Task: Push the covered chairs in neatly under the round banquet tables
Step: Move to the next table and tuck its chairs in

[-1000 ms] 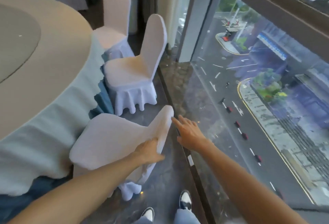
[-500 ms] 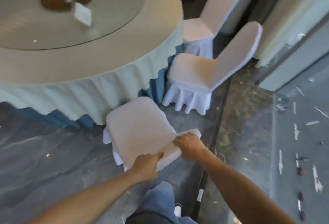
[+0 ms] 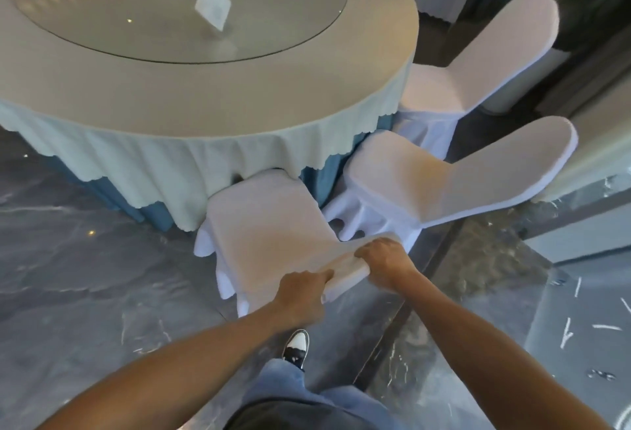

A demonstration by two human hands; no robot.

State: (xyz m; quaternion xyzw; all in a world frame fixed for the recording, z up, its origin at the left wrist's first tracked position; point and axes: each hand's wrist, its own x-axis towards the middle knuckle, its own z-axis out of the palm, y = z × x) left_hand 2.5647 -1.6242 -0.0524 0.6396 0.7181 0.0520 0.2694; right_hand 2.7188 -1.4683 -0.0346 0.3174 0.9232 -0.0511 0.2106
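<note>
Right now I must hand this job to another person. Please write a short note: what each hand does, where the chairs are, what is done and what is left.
Left hand: grips the top edge of the nearest chair's back.
Right hand: grips the same edge, further right.
Nearest chair: the front of its seat is just at the hanging tablecloth of the round table.
Done: both hands are on the chair, and it faces the table.
Left: push it further under. The next chair to the right stands out from the table; the third chair is beyond it.
</note>
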